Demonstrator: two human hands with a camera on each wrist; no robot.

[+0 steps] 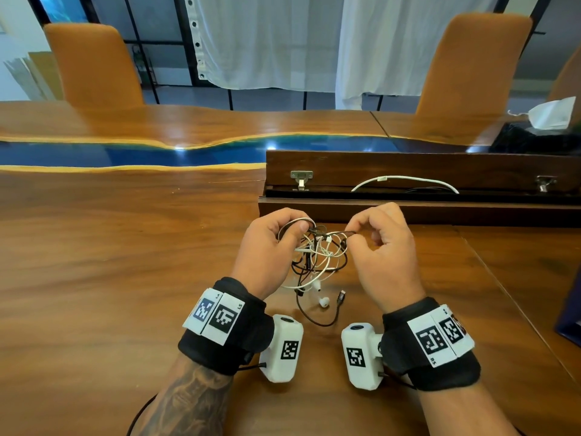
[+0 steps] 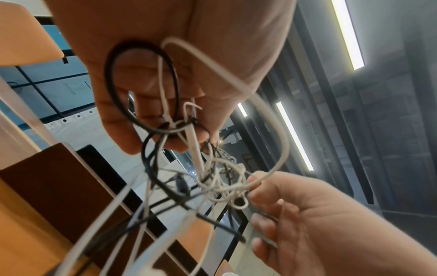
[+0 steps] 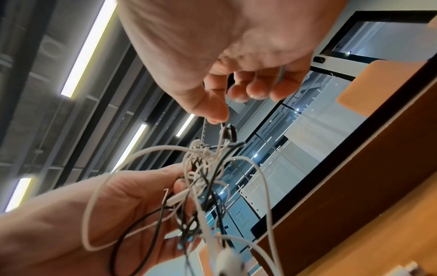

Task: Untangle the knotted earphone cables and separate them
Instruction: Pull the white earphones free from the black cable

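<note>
The left hand (image 1: 272, 243) bunches the tangled earphone cables (image 1: 317, 250) above the worktop (image 1: 125, 262) as an anchor, while the right hand (image 1: 380, 247) fingers (image 3: 216, 114) pinch one black strand, likely to tease it free

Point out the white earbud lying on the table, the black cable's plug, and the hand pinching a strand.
white earbud (image 1: 323, 302), head view, on its rounded body.
black plug (image 1: 341, 296), head view, on the connector end.
right hand (image 1: 382, 247), head view, on its back.
</note>
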